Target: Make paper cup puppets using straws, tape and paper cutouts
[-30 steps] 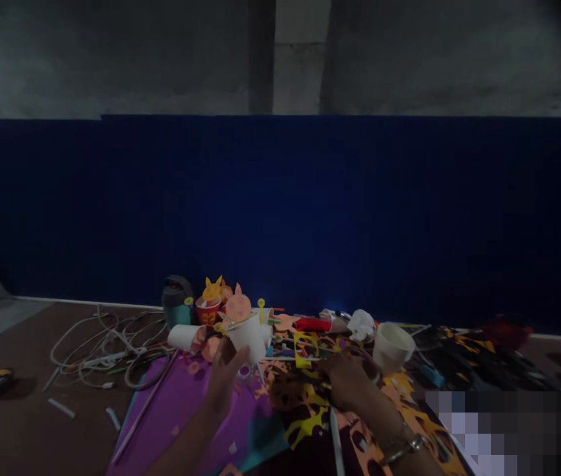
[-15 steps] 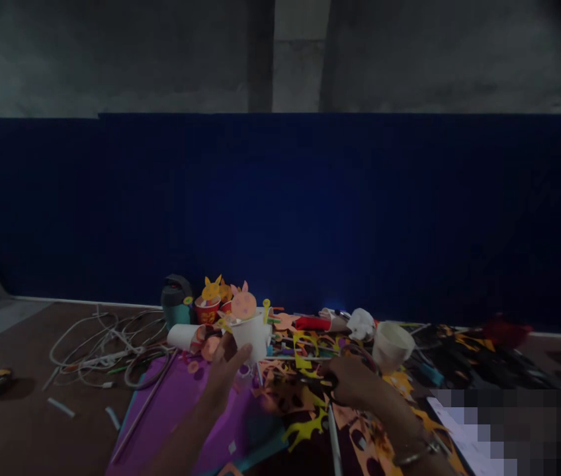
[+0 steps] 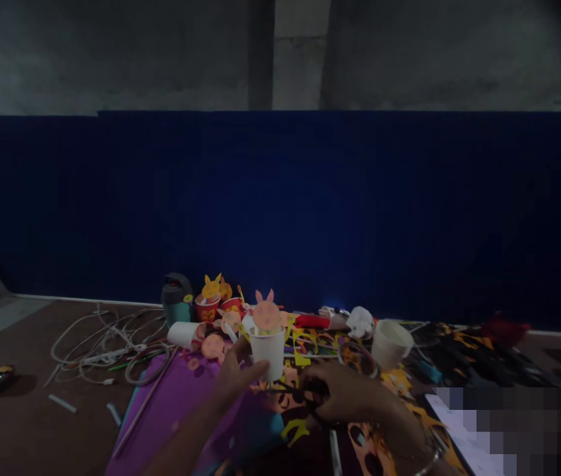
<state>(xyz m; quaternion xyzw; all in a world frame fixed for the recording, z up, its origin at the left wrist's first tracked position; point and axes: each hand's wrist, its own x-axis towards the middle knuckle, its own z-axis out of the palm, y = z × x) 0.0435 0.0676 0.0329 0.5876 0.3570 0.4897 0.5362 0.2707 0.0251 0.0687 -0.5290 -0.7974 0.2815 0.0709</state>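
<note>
A white paper cup point(image 3: 268, 357) stands upright near the middle, with a pink pig-like paper head point(image 3: 266, 313) rising from it. My left hand point(image 3: 237, 373) is closed round the cup's left side, thumb across its front. My right hand point(image 3: 333, 393) is closed on dark-handled scissors point(image 3: 288, 390), their blades pointing left just below the cup. Purple paper point(image 3: 174, 403) lies under my left forearm. Cut yellow and pink paper scraps point(image 3: 296, 431) lie around and below my right hand.
Behind stand red cups point(image 3: 208, 309) with yellow paper figures and a teal bottle point(image 3: 177, 304). Coiled white cables point(image 3: 96, 344) lie left. Another white cup point(image 3: 392, 345) and crumpled tissue point(image 3: 360, 322) are right. A blue partition point(image 3: 280, 211) rises behind the table.
The white cup with the pink head has moved right and nearer, now in my left hand's grip. My right hand has moved left with the scissors, closer to the cup.
</note>
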